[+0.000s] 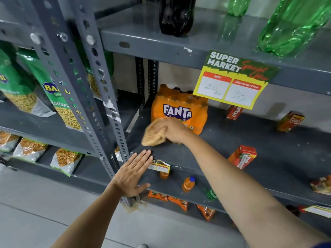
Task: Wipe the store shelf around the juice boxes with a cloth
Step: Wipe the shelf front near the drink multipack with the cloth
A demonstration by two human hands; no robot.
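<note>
**Wiping starts at the left end**

Left hand (pixel 132 173) flat, fingers straight, at shelf (pixel 232 133) edge. Cloth (pixel 154 136) bunched in right hand (pixel 172 130), fingers clenched round it, down before soda pack (pixel 179 108). Juice boxes (pixel 242 156) farther right; ground around them probably not yet wiped.

Grey steel shelving (pixel 152 49) stands before me, bolted to slotted uprights (pixel 97 65) whose paint is chipped white in places. A pale wall (pixel 175 74) shows behind the boards. The floor (pixel 44 203) is light grey, with a tan stain (pixel 132 208) at one upright's foot.
</note>
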